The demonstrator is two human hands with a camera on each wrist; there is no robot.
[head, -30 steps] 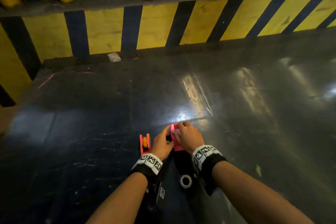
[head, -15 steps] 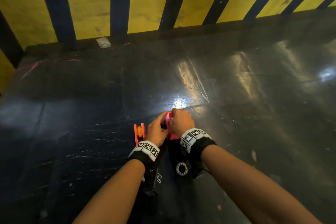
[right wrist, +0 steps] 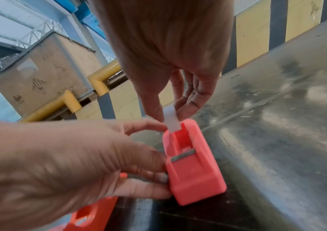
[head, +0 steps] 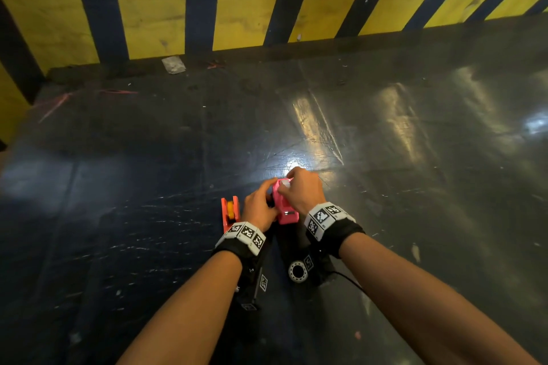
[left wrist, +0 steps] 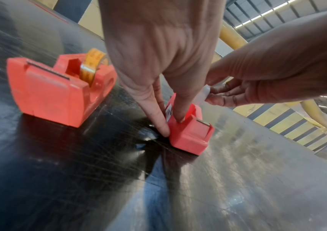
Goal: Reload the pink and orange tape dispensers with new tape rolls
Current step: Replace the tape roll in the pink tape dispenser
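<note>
The pink dispenser [head: 283,207] stands on the dark floor in front of me. My left hand [head: 268,201] holds it steady, fingers [left wrist: 179,115] pressed against its left side and top, thumb at the far end. My right hand [right wrist: 170,116] pinches a white tape strip [right wrist: 172,125] between thumb and forefinger, just above the dispenser's open roll slot [right wrist: 184,137]. No roll shows in the slot. The orange dispenser [left wrist: 59,89] stands free to the left with a yellow tape roll [left wrist: 93,65] in it.
The floor [head: 385,157] is dark, glossy and scratched. A yellow and black striped barrier [head: 237,9] runs along the far edge, with a scrap of paper [head: 173,64] at its foot. A cardboard box [right wrist: 40,75] and yellow pipes [right wrist: 69,101] lie beyond.
The head view has tilted down a little. Both hands stay on the pink dispenser, with the right hand now a bit higher over its far end.
</note>
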